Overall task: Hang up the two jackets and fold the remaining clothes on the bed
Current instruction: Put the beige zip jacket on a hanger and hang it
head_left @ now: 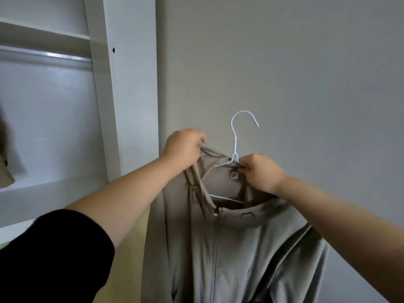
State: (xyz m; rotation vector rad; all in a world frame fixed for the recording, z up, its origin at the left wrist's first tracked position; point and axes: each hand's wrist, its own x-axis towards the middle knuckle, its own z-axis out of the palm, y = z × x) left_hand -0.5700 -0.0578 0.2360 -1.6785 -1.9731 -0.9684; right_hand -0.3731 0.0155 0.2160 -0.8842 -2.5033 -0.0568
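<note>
Your left hand (183,145) is curled around the upper edge of the jacket's hood, pinching the fabric between thumb and fingers and lifting it above the collar line. Your right hand (259,171) is closed on the collar of the jacket (229,248) together with the shoulder wire of the hanger (235,147), just below the hanger's twisted neck. The jacket is taupe, with a small square label inside the collar and its front zipper closed; it hangs in the air from both hands, in front of the grey wall (295,62). The white wire hanger sits inside the neck opening, its hook pointing upward and free of any support. To the left stands an open white wardrobe (122,84); its metal rail (43,56) runs horizontally beneath a shelf (43,33), well apart from the hook.
</note>
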